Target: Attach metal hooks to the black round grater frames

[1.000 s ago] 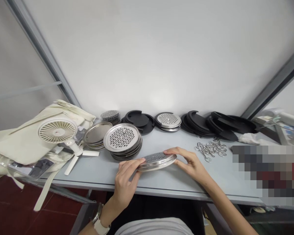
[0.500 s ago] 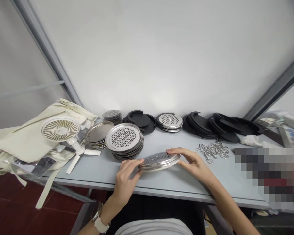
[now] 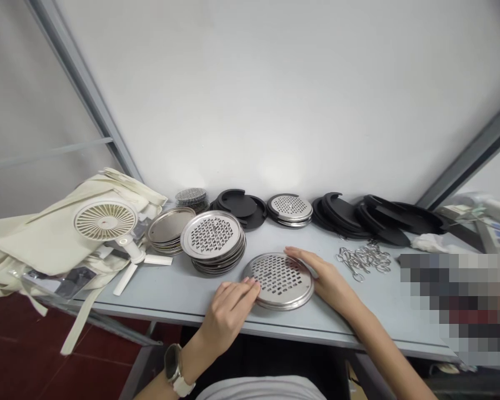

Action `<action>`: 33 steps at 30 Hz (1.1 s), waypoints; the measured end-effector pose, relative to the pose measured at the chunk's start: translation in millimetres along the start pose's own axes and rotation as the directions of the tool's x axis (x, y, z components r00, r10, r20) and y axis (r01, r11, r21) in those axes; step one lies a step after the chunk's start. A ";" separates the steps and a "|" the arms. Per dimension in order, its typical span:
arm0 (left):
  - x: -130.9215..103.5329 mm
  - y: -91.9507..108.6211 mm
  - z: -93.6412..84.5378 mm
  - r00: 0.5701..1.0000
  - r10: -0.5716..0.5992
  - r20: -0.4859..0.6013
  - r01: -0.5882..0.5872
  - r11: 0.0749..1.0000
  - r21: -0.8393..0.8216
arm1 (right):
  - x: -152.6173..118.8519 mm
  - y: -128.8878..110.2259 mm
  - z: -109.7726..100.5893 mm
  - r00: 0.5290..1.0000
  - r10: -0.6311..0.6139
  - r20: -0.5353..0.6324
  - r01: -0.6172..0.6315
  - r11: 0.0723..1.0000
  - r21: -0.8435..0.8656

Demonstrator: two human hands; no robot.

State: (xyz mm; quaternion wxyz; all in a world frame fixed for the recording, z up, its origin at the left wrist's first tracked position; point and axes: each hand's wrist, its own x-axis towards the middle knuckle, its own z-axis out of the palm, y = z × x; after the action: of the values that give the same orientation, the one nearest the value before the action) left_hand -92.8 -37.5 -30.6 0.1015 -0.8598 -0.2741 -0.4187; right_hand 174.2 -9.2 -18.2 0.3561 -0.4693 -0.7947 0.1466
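A round metal grater plate [image 3: 280, 280] with rows of holes lies about flat at the table's front, and its layered rim suggests more than one plate stacked. My left hand [image 3: 232, 308] has its fingers bent over the left edge. Round the right edge curves my right hand [image 3: 323, 278], its fingers along the far rim and its thumb hidden. Just left of them stands a stack of similar grater plates [image 3: 212, 235], with plain metal discs [image 3: 170, 225] beside it. Another perforated plate [image 3: 291, 206] sits on a black holder against the wall.
Several black plastic rings and trays [image 3: 341, 211] line the wall. Small metal hooks [image 3: 364, 258] lie in a pile to the right. On the left are a white handheld fan [image 3: 106, 221] and a cream bag [image 3: 58, 222]. A blurred patch [image 3: 462, 300] covers the right.
The grater plate has gone from tilted between both hands to lying about flat, slightly farther right. My hands stay at its two sides; the left has moved right with it.
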 end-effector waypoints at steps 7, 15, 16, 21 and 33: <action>1.3 4.1 1.0 0.994 0.021 0.108 -0.027 0.998 0.055 | 1.1 17.4 -14.3 0.995 0.018 -0.100 -0.049 0.947 -0.318; 5.4 2.9 4.4 0.942 -0.039 0.334 0.038 0.999 0.010 | 88.6 -12.4 -12.3 0.991 -0.135 0.009 0.134 0.977 -0.165; 7.2 3.8 3.8 0.933 -0.047 0.358 0.052 0.999 -0.004 | 107.5 -16.0 -7.6 0.993 -0.111 0.039 0.115 0.987 -0.113; 16.2 10.0 -4.2 0.866 -0.042 0.498 0.108 0.989 -0.105 | 193.8 -28.7 28.8 0.991 -0.069 0.113 0.076 0.995 -0.064; 14.9 8.5 -17.7 0.802 -0.248 0.544 0.482 0.807 -0.342 | 248.7 -58.7 41.0 0.990 0.026 0.140 -0.024 1.000 -0.012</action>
State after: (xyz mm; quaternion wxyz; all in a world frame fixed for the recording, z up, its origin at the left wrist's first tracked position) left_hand -92.4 -46.0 -7.5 -0.2626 -0.8618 -0.3473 -0.2601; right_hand 31.6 176.1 92.7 0.2950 -0.4696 -0.8125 0.1797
